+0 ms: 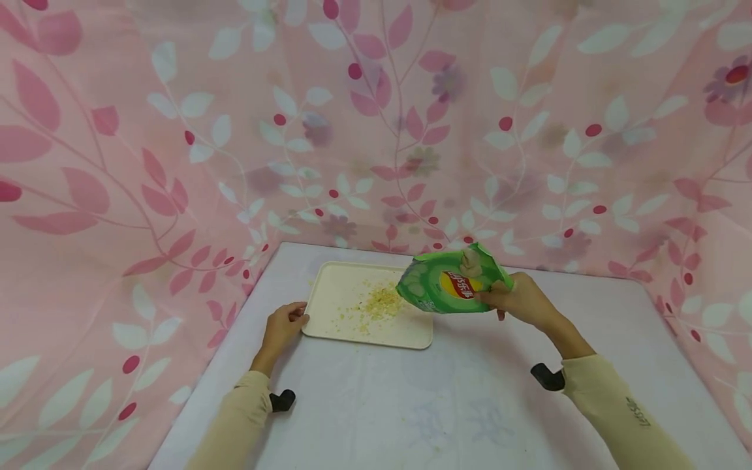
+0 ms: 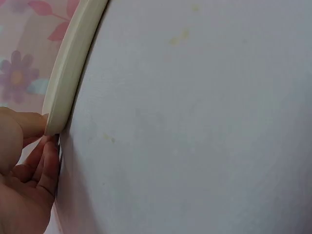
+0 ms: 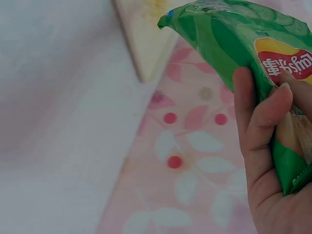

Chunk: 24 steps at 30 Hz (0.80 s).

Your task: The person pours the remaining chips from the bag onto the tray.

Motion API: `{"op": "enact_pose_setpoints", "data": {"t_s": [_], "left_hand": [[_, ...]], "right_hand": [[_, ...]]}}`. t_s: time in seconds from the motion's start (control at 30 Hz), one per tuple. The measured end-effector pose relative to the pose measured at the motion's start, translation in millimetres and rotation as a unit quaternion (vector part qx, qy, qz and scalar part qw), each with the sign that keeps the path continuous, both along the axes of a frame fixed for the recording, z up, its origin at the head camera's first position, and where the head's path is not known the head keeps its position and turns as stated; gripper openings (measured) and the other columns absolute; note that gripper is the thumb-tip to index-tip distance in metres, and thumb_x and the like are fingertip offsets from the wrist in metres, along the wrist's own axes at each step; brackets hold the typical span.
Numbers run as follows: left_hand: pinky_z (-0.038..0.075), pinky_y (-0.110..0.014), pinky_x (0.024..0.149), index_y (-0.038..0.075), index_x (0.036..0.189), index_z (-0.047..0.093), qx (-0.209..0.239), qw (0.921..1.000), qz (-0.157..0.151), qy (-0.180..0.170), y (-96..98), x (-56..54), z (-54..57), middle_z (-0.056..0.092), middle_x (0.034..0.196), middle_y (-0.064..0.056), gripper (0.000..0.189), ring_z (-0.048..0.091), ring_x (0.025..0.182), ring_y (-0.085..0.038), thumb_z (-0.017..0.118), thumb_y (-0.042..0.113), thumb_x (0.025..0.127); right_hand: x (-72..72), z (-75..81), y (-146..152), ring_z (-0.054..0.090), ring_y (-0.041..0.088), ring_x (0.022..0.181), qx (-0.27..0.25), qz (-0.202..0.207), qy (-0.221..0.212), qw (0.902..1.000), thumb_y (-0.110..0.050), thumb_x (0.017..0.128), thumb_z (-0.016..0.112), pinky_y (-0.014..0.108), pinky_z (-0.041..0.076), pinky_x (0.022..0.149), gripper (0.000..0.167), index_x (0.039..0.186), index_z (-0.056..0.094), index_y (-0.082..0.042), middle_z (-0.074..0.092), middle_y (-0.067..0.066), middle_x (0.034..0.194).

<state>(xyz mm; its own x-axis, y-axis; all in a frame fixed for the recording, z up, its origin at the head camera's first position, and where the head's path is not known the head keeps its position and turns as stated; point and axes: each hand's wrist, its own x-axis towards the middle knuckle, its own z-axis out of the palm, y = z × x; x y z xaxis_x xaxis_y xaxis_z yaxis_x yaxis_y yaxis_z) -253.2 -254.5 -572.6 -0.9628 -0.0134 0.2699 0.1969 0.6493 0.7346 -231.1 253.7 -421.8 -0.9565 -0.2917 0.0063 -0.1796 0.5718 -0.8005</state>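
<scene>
My right hand (image 1: pixel 523 301) grips a green Lay's chip bag (image 1: pixel 435 287), tilted so that its left end hangs over the right part of a cream tray (image 1: pixel 329 313). In the right wrist view the fingers (image 3: pixel 263 117) wrap around the bag (image 3: pixel 219 44). A heap of crushed yellow chips (image 1: pixel 382 303) lies on the tray, with crumbs scattered around it. At the tray's front left corner, my left hand (image 1: pixel 284 329) pinches the rim; the left wrist view shows thumb and fingers on either side of the tray edge (image 2: pixel 68 78).
The tray lies on a table with a white cloth (image 1: pixel 376 405). A few crumbs (image 2: pixel 180 38) lie on the cloth near the tray. A pink floral curtain (image 1: pixel 376 130) stands behind the table and at its sides. Black mounts (image 1: pixel 283 400) sit at both wrists.
</scene>
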Motion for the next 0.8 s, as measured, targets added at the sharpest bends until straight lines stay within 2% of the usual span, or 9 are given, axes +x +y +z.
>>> {"op": "enact_pose_setpoints", "data": {"t_s": [0.07,0.13,0.23,0.37,0.43,0.6,0.67,0.8], "left_hand": [[0.051,-0.034,0.072,-0.003,0.114,0.070,0.001,1.0000,0.002,-0.001,1.5,1.0,-1.1,0.067,0.089,-0.010,0.032,0.063,0.080,-0.022,0.074,0.005,0.084],[0.051,-0.033,0.073,-0.001,0.116,0.070,-0.003,0.9997,0.009,-0.021,2.6,0.5,0.6,0.068,0.091,-0.011,0.033,0.064,0.082,-0.023,0.074,0.005,0.084],[0.051,-0.034,0.076,0.000,0.120,0.068,-0.010,0.9980,0.012,-0.061,3.0,-1.6,6.2,0.070,0.096,-0.013,0.037,0.065,0.087,-0.025,0.074,0.005,0.085],[0.051,-0.032,0.073,-0.003,0.120,0.068,-0.005,0.9963,0.007,-0.086,4.0,0.4,13.7,0.070,0.096,-0.014,0.038,0.065,0.086,-0.026,0.075,0.003,0.083],[0.052,-0.031,0.072,-0.003,0.119,0.068,0.000,0.9953,0.004,-0.097,4.2,2.7,14.9,0.070,0.096,-0.014,0.038,0.065,0.086,-0.026,0.076,0.004,0.083],[0.053,-0.033,0.073,-0.002,0.120,0.068,0.002,0.9945,-0.003,-0.105,3.2,4.8,14.3,0.070,0.097,-0.014,0.039,0.066,0.087,-0.026,0.076,0.006,0.083],[0.052,-0.032,0.074,-0.001,0.120,0.068,0.003,0.9945,0.003,-0.104,2.7,4.5,14.3,0.071,0.097,-0.013,0.038,0.066,0.087,-0.025,0.077,0.007,0.083],[0.052,-0.030,0.071,-0.001,0.119,0.069,0.009,0.9942,0.008,-0.107,1.8,4.1,15.6,0.071,0.096,-0.014,0.038,0.066,0.086,-0.024,0.077,0.006,0.082]], "right_hand": [[-4.1,9.8,-1.3,0.059,0.031,0.054,-0.012,-0.008,0.016,0.9998,-0.033,0.088,0.074,0.029,0.042,0.049,0.030,0.089,0.069,-0.004,0.063,0.011,0.065],[-7.8,18.9,-3.1,0.059,0.034,0.055,-0.018,-0.014,0.029,0.9993,-0.034,0.088,0.073,0.031,0.044,0.052,0.031,0.092,0.069,-0.004,0.062,0.012,0.065],[-15.9,25.1,-7.6,0.057,0.032,0.053,0.010,-0.014,0.037,0.9992,-0.033,0.088,0.073,0.028,0.038,0.046,0.030,0.079,0.069,-0.005,0.060,0.012,0.061],[-27.4,22.5,-14.7,0.054,0.022,0.047,0.064,0.006,0.033,0.9973,-0.028,0.089,0.073,0.024,0.029,0.041,0.035,0.063,0.063,-0.007,0.059,0.008,0.056],[-29.4,23.6,-16.9,0.052,0.021,0.046,0.074,0.008,0.037,0.9965,-0.028,0.089,0.073,0.024,0.029,0.041,0.035,0.063,0.064,-0.008,0.059,0.006,0.054],[-29.3,33.7,-22.9,0.050,0.023,0.046,0.056,0.001,0.064,0.9963,-0.029,0.089,0.073,0.026,0.026,0.040,0.034,0.067,0.066,-0.005,0.056,0.005,0.053],[-31.7,34.6,-26.4,0.051,0.021,0.046,0.057,0.017,0.061,0.9963,-0.026,0.089,0.073,0.027,0.030,0.040,0.029,0.073,0.069,-0.003,0.059,0.004,0.057],[-38.3,30.7,-30.7,0.054,0.018,0.046,0.091,0.045,0.047,0.9937,-0.020,0.089,0.073,0.026,0.041,0.045,0.021,0.078,0.072,-0.002,0.062,0.001,0.060]]}}
